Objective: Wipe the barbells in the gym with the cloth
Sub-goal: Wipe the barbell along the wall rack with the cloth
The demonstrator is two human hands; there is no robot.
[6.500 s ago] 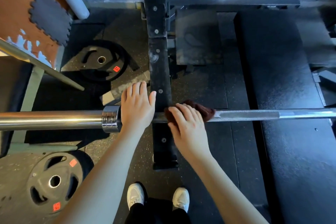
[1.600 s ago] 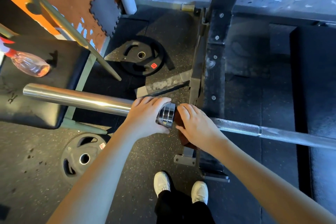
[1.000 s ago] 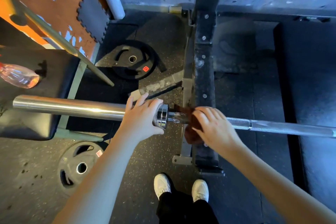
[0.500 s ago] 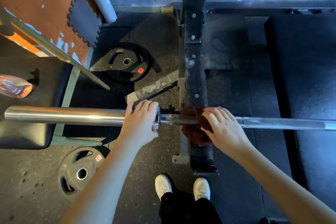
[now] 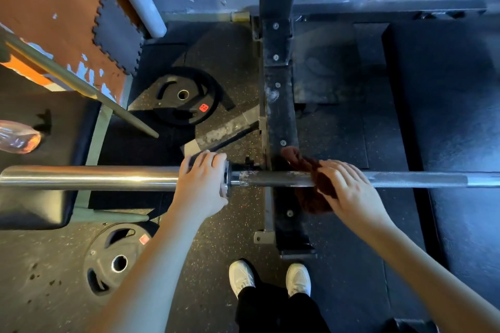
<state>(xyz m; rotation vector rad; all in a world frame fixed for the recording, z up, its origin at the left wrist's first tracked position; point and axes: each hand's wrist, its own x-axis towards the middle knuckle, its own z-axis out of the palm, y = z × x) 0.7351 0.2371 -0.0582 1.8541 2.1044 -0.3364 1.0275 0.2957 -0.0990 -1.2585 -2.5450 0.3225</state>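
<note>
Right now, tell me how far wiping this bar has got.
Done: nothing visibly finished; pale marks show on the bar beside the collar. In hand: the right hand presses the cloth round the bar, the left hand grips the sleeve. Left: the bar right of the cloth, and the shiny sleeve.

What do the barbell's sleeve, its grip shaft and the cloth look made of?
Sleeve: polished metal, likely chromed steel, with a bright mirror streak. Shaft: duller grey metal, fine knurled texture, whitish scuffs. Cloth: soft dark reddish-brown fabric, fuzzy and bunched, probably terry or microfibre.
</note>
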